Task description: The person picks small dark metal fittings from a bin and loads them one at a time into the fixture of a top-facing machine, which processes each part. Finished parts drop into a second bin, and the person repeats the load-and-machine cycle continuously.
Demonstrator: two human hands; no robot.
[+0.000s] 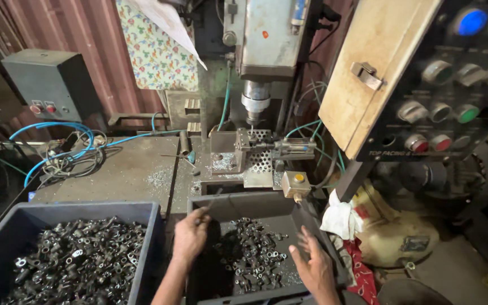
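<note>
The small metal parts (pixel 249 254), judged hard, heavy and oily-slick, are best pinched singly across their bodies; something thin is pinched in the left hand (pixel 190 234), while the right hand (pixel 314 265) is spread open over the bin (pixel 244 204), empty.

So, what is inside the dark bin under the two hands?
The dark bin holds a loose heap of small dark metal parts. The left hand and right hand cover some of them, and the near corners are hidden.

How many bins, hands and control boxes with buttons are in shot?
Dark plastic bins of small metal parts: 2, left bin, right bin
Hands: 2, left hand, right hand
Control boxes: 3, grey box, small yellow-button box, black panel
Total: 7
</note>
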